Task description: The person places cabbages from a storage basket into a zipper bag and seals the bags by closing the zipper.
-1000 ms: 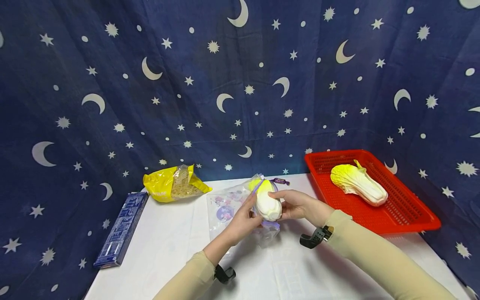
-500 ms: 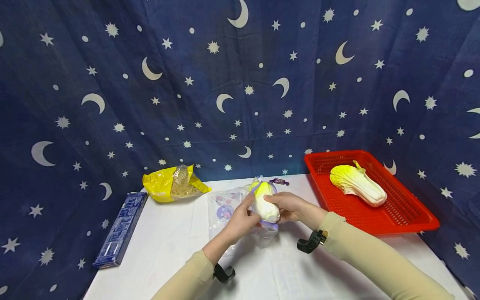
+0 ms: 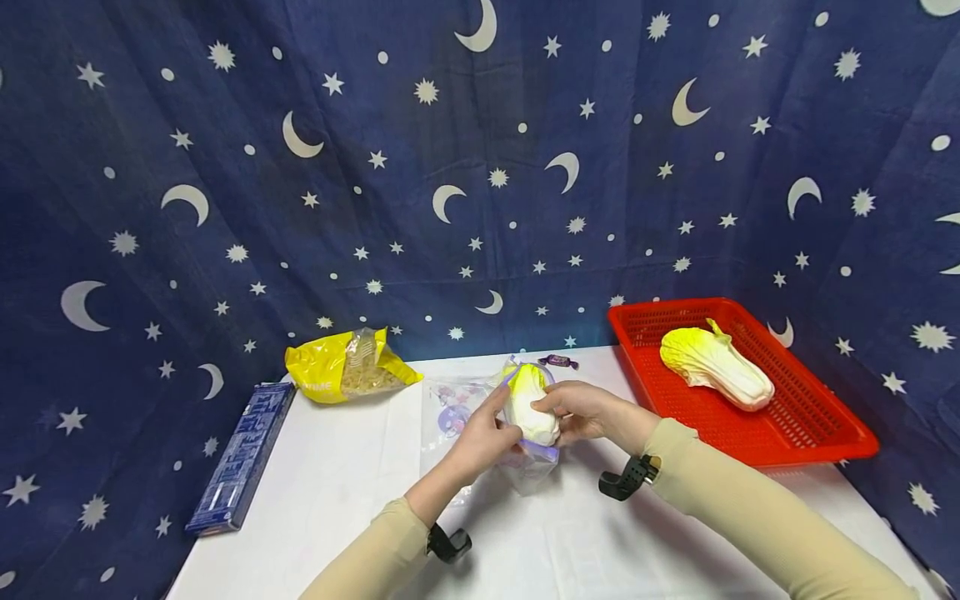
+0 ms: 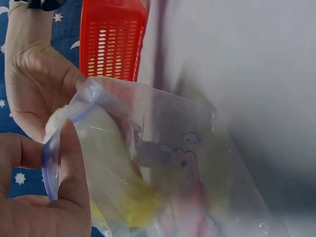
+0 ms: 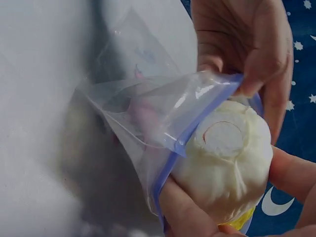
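Observation:
A toy napa cabbage [image 3: 532,408], white at the base and yellow at the leaf end, sits in the mouth of a clear zip bag [image 3: 450,417] with a purple zip edge and printed cartoon figures. My left hand [image 3: 483,437] pinches the bag's zip edge on the near left side. From the right, my right hand [image 3: 592,412] grips the cabbage by its base, thumb on top. In the right wrist view the round white base [image 5: 222,158] sticks out of the opening. The yellow leaf end shows through the plastic in the left wrist view.
A second toy cabbage [image 3: 716,367] lies in a red plastic basket [image 3: 787,454] at the right. A yellow packet [image 3: 322,371], a long blue box [image 3: 243,458] and a purple wrapped candy [image 3: 558,361] lie about the white table [image 3: 337,500]. A starry curtain hangs behind.
The cabbage has gone slightly deeper into the bag, leaf end first, and the zip edge now wraps more around it. Both hands have stayed nearly in place.

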A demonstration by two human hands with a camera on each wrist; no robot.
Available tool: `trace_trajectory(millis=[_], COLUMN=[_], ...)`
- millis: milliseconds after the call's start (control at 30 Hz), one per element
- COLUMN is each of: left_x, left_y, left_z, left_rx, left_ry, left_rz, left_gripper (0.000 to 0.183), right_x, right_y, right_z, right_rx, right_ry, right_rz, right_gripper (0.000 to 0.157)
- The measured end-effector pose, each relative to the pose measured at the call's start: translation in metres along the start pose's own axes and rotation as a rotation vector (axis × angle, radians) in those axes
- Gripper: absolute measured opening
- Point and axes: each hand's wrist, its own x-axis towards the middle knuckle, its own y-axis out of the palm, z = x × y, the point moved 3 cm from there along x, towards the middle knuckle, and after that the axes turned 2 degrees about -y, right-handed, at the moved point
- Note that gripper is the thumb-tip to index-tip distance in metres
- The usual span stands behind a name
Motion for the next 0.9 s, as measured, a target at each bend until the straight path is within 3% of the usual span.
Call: trace_trajectory(millis=[267,467,667,900], left_x=[-0.001,0.001,0.001,-0.001], left_y=[0.003,0.001,-0.003,-0.011], left_z=[-0.008,-0.008,-0.005,-0.005], left_rx=[0.017,-0.02,-0.059,-0.076], left_ry=[0.023,0.029,0.004,-0.008], left_rz=[0.001,0.012,0.015,-0.007], left_gripper=[0.082,0.083,0.084,0.085], right_x=[-0.004,-0.007,-0.008,-0.008], right_y=[0.004,0.001,-0.007,-0.029], right_z=[0.001,-0.002,0.001,0.005], right_rx=[-0.29,-0.357,-0.355,-0.449], right_ry=[-0.044,-0.064,-0.132,-0.307], right_rz=[-0.075,-0.102,-0.058,-0.289], right_gripper=[0.081,0.082,0.053,0.026])
